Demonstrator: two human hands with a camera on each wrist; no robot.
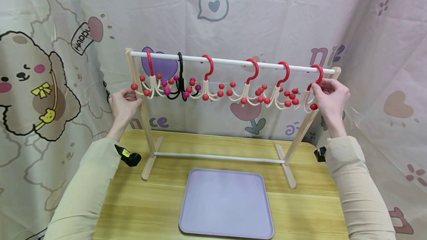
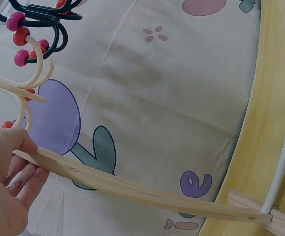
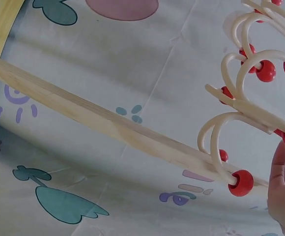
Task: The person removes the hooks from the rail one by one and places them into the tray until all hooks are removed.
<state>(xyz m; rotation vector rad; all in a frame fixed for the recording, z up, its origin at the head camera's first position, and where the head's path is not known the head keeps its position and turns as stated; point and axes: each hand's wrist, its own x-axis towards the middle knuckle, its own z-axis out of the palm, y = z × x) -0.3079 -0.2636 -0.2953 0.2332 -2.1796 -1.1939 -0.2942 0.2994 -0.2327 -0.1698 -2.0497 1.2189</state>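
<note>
A small garment rack has a white top rod (image 1: 230, 62) carrying several four-armed claw hooks with beads on their tips. Most have red tops and cream arms; the black claw hook (image 1: 181, 83) has magenta beads. At the rack's left, my left hand (image 1: 122, 107) grips the wooden post (image 2: 123, 184), thumb on one side and fingers on the other. On the far right, my right hand (image 1: 331, 98) pinches the end red-and-cream claw hook (image 1: 319, 71) just below the rod. Part of that hook is hidden behind the fingers; its cream arms show in the right wrist view.
On the wooden table (image 1: 140, 203) a shallow lavender tray (image 1: 227, 205) lies in front of the rack. A white lower bar (image 1: 217, 156) joins the rack's wooden feet (image 1: 289, 175). Patterned curtains (image 1: 390, 95) hang close behind and on both sides.
</note>
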